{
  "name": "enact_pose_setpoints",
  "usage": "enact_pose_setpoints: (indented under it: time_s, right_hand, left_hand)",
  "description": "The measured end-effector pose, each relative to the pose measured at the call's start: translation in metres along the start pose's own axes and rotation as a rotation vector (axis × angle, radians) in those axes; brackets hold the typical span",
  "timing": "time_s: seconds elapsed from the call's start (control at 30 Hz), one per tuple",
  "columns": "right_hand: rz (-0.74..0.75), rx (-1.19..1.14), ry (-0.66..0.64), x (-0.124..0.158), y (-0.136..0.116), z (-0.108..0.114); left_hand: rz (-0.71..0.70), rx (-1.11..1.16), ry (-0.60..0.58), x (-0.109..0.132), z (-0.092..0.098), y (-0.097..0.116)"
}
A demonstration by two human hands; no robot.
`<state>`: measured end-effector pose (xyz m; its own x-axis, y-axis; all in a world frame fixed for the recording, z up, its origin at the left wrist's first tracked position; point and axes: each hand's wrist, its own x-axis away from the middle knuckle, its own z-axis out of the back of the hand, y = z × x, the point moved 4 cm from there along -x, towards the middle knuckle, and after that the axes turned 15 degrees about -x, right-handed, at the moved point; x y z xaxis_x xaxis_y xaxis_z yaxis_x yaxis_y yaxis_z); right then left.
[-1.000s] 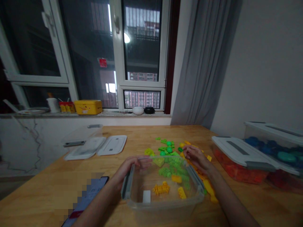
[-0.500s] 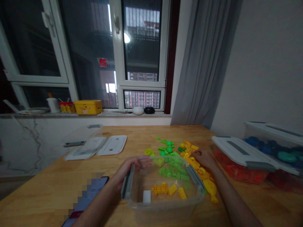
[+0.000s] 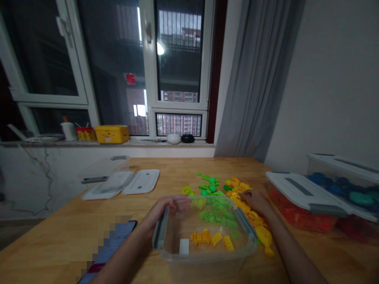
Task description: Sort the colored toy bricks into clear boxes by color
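Head view: the left hand point(image 3: 164, 209) curls over the far left corner of a clear plastic bin point(image 3: 204, 252), fingers closed on its rim beside the grey latch point(image 3: 160, 232). Inside the bin, just right of that hand, lie a few yellow bricks point(image 3: 211, 238) and one white block point(image 3: 184, 246); green bricks point(image 3: 217, 211) show through its far wall.

The right hand point(image 3: 257, 200) rests on the pile of yellow pieces point(image 3: 247, 205) just right of the bin, fingers bent; whether it grips one is hard to say.

Further right stand two lidded bins, one with red pieces point(image 3: 296, 213) and one with blue pieces point(image 3: 343, 185), the latter cut off by the frame edge. Left of the left forearm lies a pixelated phone point(image 3: 111, 246).
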<state>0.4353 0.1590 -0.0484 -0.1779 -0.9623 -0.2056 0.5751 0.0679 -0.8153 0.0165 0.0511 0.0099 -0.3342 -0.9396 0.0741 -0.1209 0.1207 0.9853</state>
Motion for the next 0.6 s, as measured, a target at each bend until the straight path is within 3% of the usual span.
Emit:
enact_pose_setpoints:
  time_s: [0.13,0.23,0.4,0.6]
  right_hand:
    - [0.058,-0.247,0.068,0.005,-0.024,0.007]
    - [0.068,-0.531,0.041,0.011,-0.040,0.005]
    - [0.026,-0.911,-0.165,0.028,-0.059,-0.014]
    - [-0.049,-1.105,-0.407,0.054,-0.084,-0.029]
  left_hand:
    - [0.003,0.007,0.014,-0.001,0.001,-0.002]
    - [0.003,0.009,0.021,-0.003,0.003,-0.006]
    - [-0.009,0.019,0.035,-0.004,0.004,-0.012]
    - [-0.015,0.043,0.044,-0.006,0.002,-0.012]
